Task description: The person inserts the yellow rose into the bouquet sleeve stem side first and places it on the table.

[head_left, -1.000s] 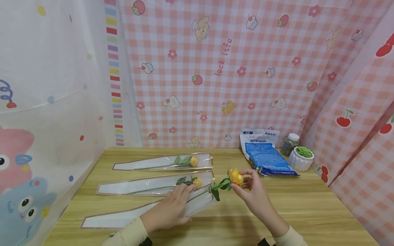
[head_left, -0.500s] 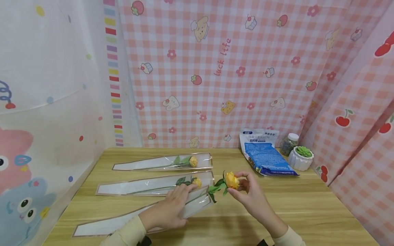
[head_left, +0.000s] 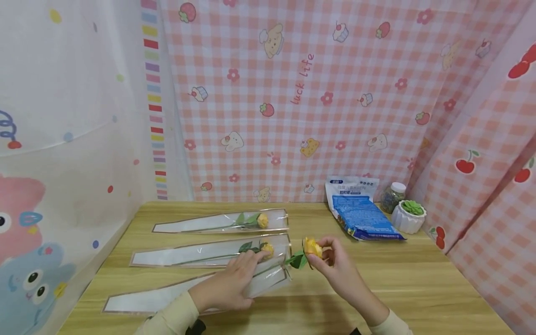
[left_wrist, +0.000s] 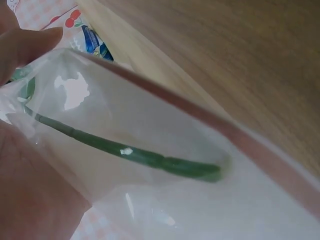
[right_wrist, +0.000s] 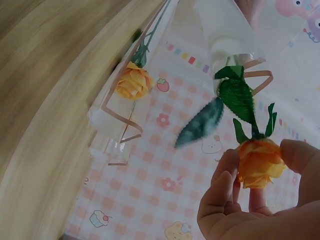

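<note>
My right hand [head_left: 345, 277] pinches a yellow artificial rose [head_left: 311, 248] by its bloom, thumb on one side and fingertips on the other, as the right wrist view also shows. Green leaves [right_wrist: 236, 97] below the bloom sit right at the mouth of a clear, brown-edged flower sleeve [head_left: 146, 298]. Through the film in the left wrist view, the green stem [left_wrist: 115, 149] lies inside that sleeve. My left hand [head_left: 228, 286] grips the sleeve near its wide end, thumb toward me. Its fingertips overlap the middle sleeve in the head view.
Two more sleeves, a far one [head_left: 222, 221] and a middle one [head_left: 167, 257], lie behind, each holding a yellow rose. A blue-and-white bag [head_left: 364, 211], a white-capped jar [head_left: 393, 197] and a white succulent pot [head_left: 409, 217] stand at the back right of the wooden table [head_left: 398, 293].
My right hand has moved left with the rose, so more of its stem and leaves are at or inside the sleeve. The left hand has stayed nearly in place while the sleeve's narrow end shifted slightly.
</note>
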The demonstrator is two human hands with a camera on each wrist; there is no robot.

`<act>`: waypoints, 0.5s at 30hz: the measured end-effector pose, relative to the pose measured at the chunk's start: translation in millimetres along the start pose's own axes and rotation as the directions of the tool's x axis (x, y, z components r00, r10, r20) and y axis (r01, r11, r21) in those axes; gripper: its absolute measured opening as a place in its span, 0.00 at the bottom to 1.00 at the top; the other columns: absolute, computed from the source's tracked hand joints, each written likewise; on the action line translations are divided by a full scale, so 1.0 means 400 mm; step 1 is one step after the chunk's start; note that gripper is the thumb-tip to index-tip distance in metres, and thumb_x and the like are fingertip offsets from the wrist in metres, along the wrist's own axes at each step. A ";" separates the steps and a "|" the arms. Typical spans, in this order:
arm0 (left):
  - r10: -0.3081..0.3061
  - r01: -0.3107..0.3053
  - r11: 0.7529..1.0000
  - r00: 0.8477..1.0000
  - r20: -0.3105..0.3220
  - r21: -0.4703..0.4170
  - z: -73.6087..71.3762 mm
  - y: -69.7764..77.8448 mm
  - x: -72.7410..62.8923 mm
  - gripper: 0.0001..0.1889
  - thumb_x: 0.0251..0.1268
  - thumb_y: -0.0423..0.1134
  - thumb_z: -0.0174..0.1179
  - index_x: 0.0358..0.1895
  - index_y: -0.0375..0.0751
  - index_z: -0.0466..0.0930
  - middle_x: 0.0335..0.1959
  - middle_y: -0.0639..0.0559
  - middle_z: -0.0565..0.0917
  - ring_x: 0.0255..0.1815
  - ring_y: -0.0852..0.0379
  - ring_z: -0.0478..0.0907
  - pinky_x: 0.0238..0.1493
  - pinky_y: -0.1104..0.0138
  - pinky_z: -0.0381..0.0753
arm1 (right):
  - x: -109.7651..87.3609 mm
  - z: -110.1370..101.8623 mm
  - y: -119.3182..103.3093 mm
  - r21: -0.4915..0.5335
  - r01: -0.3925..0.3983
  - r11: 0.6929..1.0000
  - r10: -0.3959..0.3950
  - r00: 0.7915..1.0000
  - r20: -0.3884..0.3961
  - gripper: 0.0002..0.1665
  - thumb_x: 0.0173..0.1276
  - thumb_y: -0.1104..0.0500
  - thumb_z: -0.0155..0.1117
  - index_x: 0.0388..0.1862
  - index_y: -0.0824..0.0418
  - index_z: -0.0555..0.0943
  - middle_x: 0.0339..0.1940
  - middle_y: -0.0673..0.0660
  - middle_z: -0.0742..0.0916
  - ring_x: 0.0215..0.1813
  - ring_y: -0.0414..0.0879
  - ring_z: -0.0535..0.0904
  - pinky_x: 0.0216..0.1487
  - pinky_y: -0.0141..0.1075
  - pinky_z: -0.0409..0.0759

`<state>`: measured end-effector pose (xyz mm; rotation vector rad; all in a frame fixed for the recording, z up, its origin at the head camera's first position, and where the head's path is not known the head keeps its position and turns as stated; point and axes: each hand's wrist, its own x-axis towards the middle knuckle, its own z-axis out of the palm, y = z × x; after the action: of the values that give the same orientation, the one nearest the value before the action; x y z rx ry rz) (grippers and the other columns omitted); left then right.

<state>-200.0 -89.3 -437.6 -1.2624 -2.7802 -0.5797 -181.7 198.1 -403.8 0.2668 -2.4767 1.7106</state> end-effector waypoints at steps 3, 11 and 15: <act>0.005 -0.005 1.000 1.000 0.000 0.002 0.001 -0.003 -0.001 0.62 0.44 0.39 0.79 0.81 0.48 0.44 0.59 0.55 0.68 0.60 0.58 0.64 0.63 0.55 0.69 | -0.001 0.001 0.000 -0.016 -0.010 1.000 0.011 0.999 0.036 0.20 0.70 0.61 0.69 0.52 0.64 0.70 0.37 0.58 0.81 0.34 0.45 0.78 0.34 0.33 0.76; 0.011 -0.012 1.000 0.999 0.031 0.019 0.004 -0.009 -0.004 0.61 0.44 0.38 0.79 0.81 0.45 0.45 0.58 0.56 0.65 0.60 0.60 0.62 0.65 0.55 0.69 | -0.008 0.004 -0.004 -0.049 0.004 0.999 0.003 0.990 0.139 0.18 0.72 0.57 0.67 0.47 0.65 0.68 0.32 0.56 0.77 0.31 0.43 0.73 0.31 0.32 0.73; 0.014 -0.015 0.999 0.999 0.038 0.031 0.002 -0.010 -0.004 0.62 0.43 0.37 0.79 0.81 0.46 0.44 0.57 0.56 0.65 0.59 0.60 0.61 0.64 0.56 0.69 | -0.012 0.006 -0.005 -0.062 0.038 0.997 -0.026 0.983 0.184 0.17 0.73 0.58 0.66 0.47 0.65 0.69 0.32 0.55 0.76 0.31 0.42 0.73 0.32 0.32 0.73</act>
<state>-201.9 -92.6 -439.9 -1.2992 -2.7965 -0.5149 -176.6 195.5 -403.6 0.4751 -2.6349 1.6583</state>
